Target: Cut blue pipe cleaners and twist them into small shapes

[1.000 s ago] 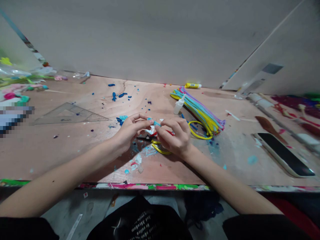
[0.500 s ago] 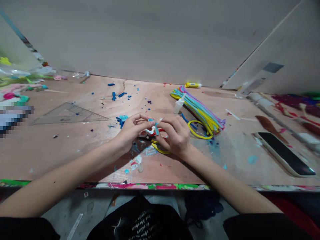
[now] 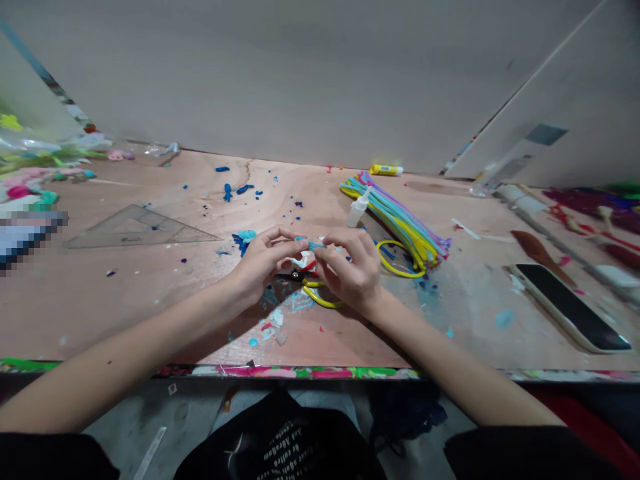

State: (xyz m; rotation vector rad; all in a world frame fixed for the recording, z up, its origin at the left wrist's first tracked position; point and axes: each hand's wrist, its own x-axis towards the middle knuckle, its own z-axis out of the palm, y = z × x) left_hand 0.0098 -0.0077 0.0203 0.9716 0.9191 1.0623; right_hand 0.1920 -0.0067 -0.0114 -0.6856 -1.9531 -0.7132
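Light-blue pipe-cleaner piece (image 3: 313, 245) is held just above the middle of the wooden table (image 3: 125, 293). The left hand (image 3: 263, 263) pinches one end between thumb and fingertips and the right hand (image 3: 353, 270) pinches the other; the remaining fingers are curled. Under the hands lie a red-handled tool (image 3: 306, 269) and a yellow loop (image 3: 320, 299). A bundle of coloured pipe cleaners (image 3: 403, 225) lies to the right, with a small white bottle (image 3: 357, 210) against it. A clear set square (image 3: 137, 228) lies well left, a phone (image 3: 567, 307) well right.
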